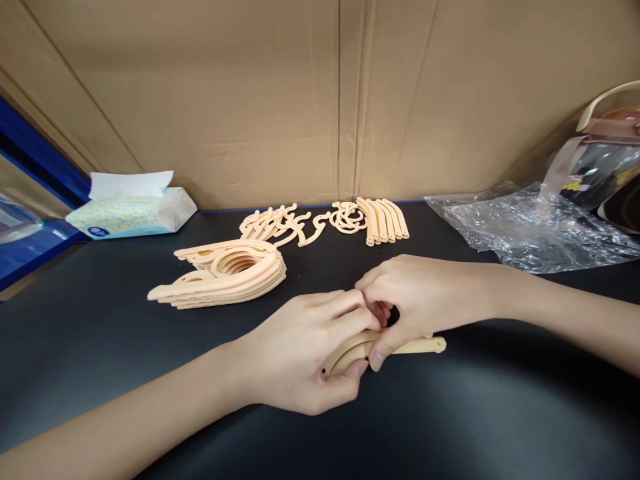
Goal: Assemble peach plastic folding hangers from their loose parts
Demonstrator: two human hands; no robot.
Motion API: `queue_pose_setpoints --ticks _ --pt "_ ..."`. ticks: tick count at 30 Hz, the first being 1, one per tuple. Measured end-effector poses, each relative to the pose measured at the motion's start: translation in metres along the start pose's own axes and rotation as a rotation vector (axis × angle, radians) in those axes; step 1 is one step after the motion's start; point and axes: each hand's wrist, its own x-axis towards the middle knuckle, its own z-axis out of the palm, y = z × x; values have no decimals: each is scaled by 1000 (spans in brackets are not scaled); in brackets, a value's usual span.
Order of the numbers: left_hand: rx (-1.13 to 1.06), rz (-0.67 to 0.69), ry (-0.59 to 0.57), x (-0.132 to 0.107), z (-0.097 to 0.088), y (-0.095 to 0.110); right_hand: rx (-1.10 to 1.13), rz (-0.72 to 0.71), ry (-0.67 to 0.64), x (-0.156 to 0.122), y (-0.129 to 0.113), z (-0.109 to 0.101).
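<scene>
left hand (315,353) | right hand (415,293) | both clamped on cream piece (420,345) — one end jutting out rightward

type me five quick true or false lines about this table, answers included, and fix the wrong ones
1. The left hand and right hand both touch one cream item. True.
2. The tissue pack lies to the right of the clear plastic bag. False: it lies on the far left, and the bag is on the right.
3. The tabletop is white. False: it is black.
4. A stack of cream pieces lies beyond the left hand, apart from it. True.
5. The right hand rests on the clear plastic bag. False: it is on the cream item, away from the bag.
</scene>
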Motion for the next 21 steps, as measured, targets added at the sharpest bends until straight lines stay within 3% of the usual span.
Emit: queue_pose_setpoints --ticks 4,8,14,16,18,21 --pt "13 11 -7 1 0 0 48 -21 -2 -1 2 -1" --pt "72 35 -2 1 1 0 295 -38 -55 -5 13 -10" --pt "89 7 -33 -2 1 1 372 27 146 -1 41 -37" --pt "95 17 -37 -3 1 1 264 75 310 6 54 -45" --pt "106 14 -36 -3 1 2 -34 176 454 15 66 -50" --pt "101 24 -41 -4 3 2 -407 340 486 29 75 -50"
